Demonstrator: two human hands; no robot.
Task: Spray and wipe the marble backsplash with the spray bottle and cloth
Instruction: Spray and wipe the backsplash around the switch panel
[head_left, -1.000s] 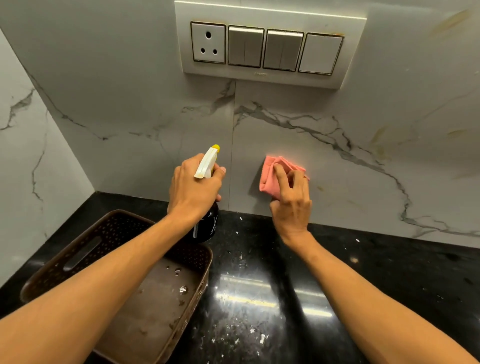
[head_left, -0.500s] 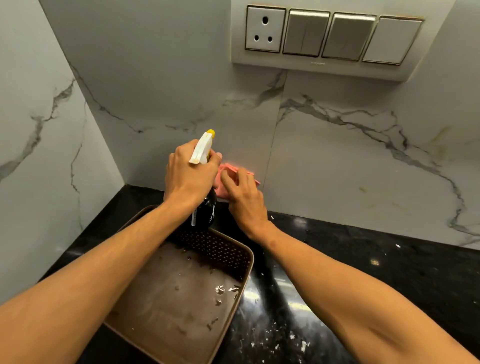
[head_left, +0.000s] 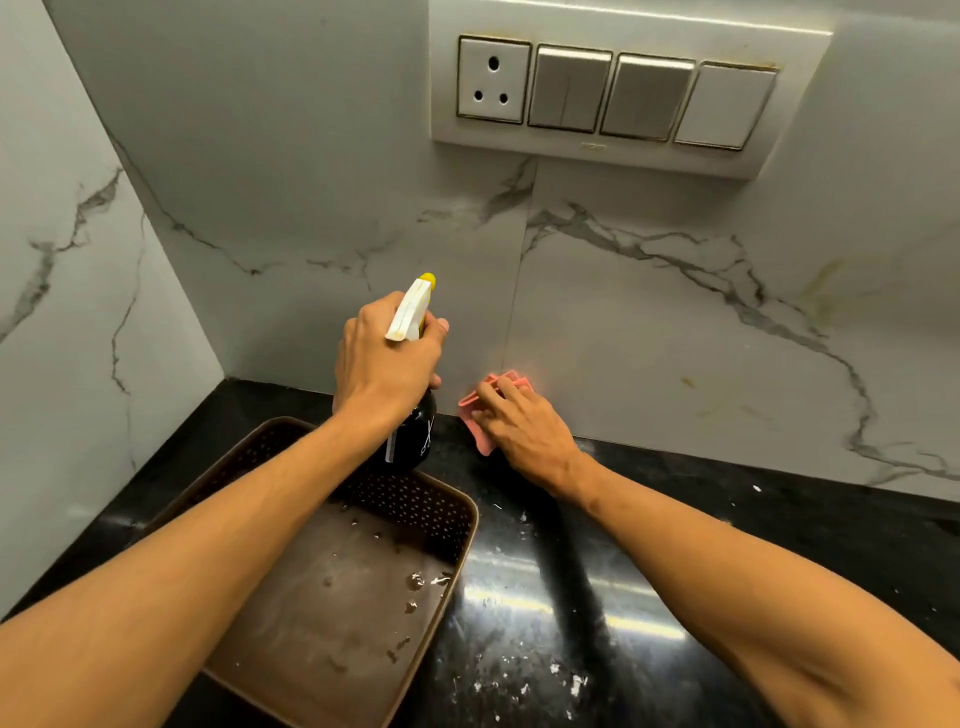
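Observation:
My left hand (head_left: 384, 364) grips the spray bottle (head_left: 413, 436), a dark bottle with a white trigger head and yellow nozzle aimed at the wall. It hangs over the far edge of the basket. My right hand (head_left: 524, 426) presses a folded pink cloth (head_left: 480, 415) against the very bottom of the white veined marble backsplash (head_left: 649, 338), where it meets the counter. Yellowish stains mark the marble to the right.
A brown perforated plastic basket (head_left: 457, 525) with crumbs inside sits on the black glossy countertop (head_left: 571, 597) under my left forearm. A switch plate (head_left: 618, 93) with a socket is mounted above. A marble side wall (head_left: 78, 338) closes off the left corner.
My right hand slid the cloth left toward the bottle, then down and right to the wall's base. The bottle stayed in my left hand above the basket.

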